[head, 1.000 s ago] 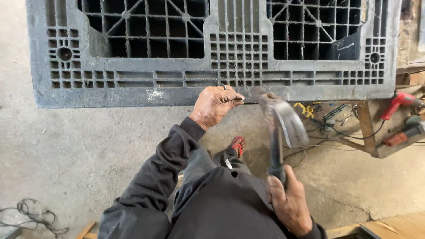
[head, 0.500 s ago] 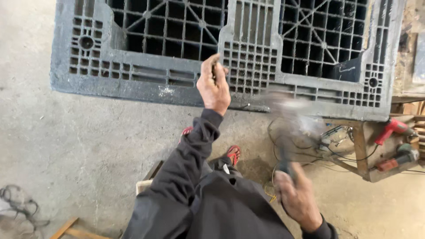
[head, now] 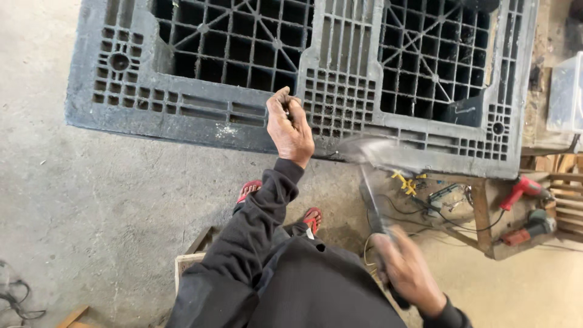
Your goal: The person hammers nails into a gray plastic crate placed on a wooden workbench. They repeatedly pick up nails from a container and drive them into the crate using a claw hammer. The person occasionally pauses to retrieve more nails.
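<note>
Hammer (head: pixel 371 182) sits in your right hand (head: pixel 405 273), fist clenched low on the handle, so the head gets the full length of the shaft as a lever. The head is a grey blur just at the near edge of the pallet (head: pixel 182 115), to the right of your other hand, so it is in motion; exactly what it meets you cannot tell from this view.

Your left hand (head: pixel 290 126) is pressed against that same near edge, fingers pinched together around something small, too small to name. Holding it there keeps the spot steady and close beside the hammer head.

You are crouched over the concrete floor (head: pixel 91 200), red sandals (head: pixel 311 217) showing under your dark sleeves, with the grey plastic pallet lying flat right in front of you, within arm's reach.

Off to your right a low wooden frame (head: pixel 483 218) carries two red power tools (head: pixel 527 187), with loose wires (head: pixel 425 203) and a yellow clip between it and the hammer, well clear of the swing.
</note>
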Tool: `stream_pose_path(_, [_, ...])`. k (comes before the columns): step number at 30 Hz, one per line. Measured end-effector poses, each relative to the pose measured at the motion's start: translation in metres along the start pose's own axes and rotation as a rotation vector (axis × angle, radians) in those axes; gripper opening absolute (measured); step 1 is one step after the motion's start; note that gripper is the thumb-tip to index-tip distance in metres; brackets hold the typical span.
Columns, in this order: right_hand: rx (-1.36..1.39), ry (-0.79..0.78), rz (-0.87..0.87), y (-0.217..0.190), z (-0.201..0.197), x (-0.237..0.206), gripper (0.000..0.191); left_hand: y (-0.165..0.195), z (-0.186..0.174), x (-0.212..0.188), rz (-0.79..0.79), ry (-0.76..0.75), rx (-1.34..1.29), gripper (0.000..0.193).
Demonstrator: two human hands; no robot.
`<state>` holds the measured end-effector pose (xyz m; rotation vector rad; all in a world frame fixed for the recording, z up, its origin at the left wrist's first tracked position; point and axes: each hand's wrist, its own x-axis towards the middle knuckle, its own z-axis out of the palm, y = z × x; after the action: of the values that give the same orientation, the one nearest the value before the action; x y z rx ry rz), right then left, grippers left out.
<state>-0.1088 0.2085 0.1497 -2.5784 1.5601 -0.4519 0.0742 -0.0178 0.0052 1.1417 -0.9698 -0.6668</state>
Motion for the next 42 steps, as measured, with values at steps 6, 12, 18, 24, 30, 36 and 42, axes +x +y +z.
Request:
stream_pose_path(6, [1.069,0.214,1.038,0.051,-0.018,-0.092,0.024,0.0,-0.001,0.002,0.08,-0.006,0.135,0.019])
stream_pose_path(12, [1.624,0.351,0.092,0.049,-0.072,-0.024,0.022,0.003,0.003,0.005,-0.218,-0.066,0.003,0.028])
stream_pose_path(18, [0.889,-0.394,1.225,-0.001,0.017,-0.011,0.02,-0.001,0.001,0.003,0.001,-0.024,0.016,0.024])
stream_pose_path(24, [1.135,0.202,1.054,0.01,-0.009,-0.051,0.027,-0.009,0.004,0.003,-0.001,-0.02,0.113,0.022])
stream_pose_path(30, [1.463,0.348,0.42,0.034,-0.013,-0.061,0.043,-0.016,0.006,-0.001,-0.005,-0.05,0.114,0.019])
stream_pose_path(36, [1.003,0.058,1.16,0.003,0.069,-0.122,0.037,-0.006,0.002,0.007,-0.017,-0.101,0.062,0.015])
stream_pose_path(42, [1.193,-0.316,0.848,0.029,0.007,-0.116,0.04,0.02,-0.008,0.017,-0.39,-0.463,-0.335,0.015])
